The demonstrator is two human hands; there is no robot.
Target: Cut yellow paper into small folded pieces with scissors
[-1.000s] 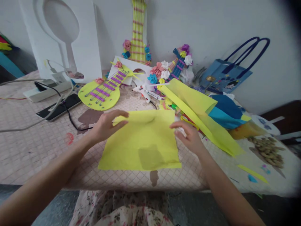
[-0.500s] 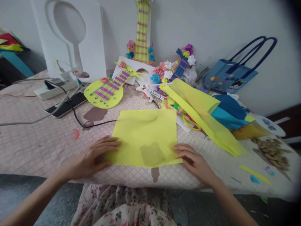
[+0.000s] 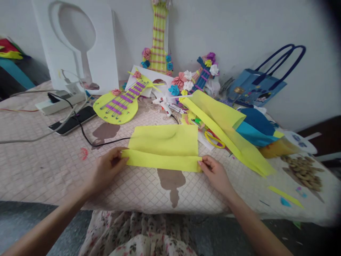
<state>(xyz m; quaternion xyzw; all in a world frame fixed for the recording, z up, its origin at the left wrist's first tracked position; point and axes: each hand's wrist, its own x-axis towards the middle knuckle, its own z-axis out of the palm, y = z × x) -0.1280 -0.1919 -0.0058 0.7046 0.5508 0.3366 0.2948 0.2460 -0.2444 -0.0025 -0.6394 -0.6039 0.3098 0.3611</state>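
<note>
So you've got the yellow sheet [image 3: 165,140] on the worktop [image 3: 133,193] right in front of you, near edge folded over into a flat strip facing you. Your left hand [image 3: 110,165] has its fingers pinched on the left end of that fold, and your right hand [image 3: 214,172] has its fingers pinched on the right end, so the strip is pulled out pretty much straight between them. Just on your side of the fold there's a dark patch printed on the cover. A black cable [image 3: 106,143] runs from the left and goes under the sheet. Off to the right you've got yellow scissors handles [image 3: 214,139], a big loose piece of yellow paper [image 3: 226,131] lying slantwise, and a pile of peanuts [image 3: 303,171] further over. Past the sheet sits a white glue gun [image 3: 164,106], with the yellow paper lute [image 3: 117,106] to its left and a black phone [image 3: 73,120] further left. At the back, a white board with a cutout [image 3: 103,49] leans on the wall, and a blue bag [image 3: 255,87] stands over on the right.
</note>
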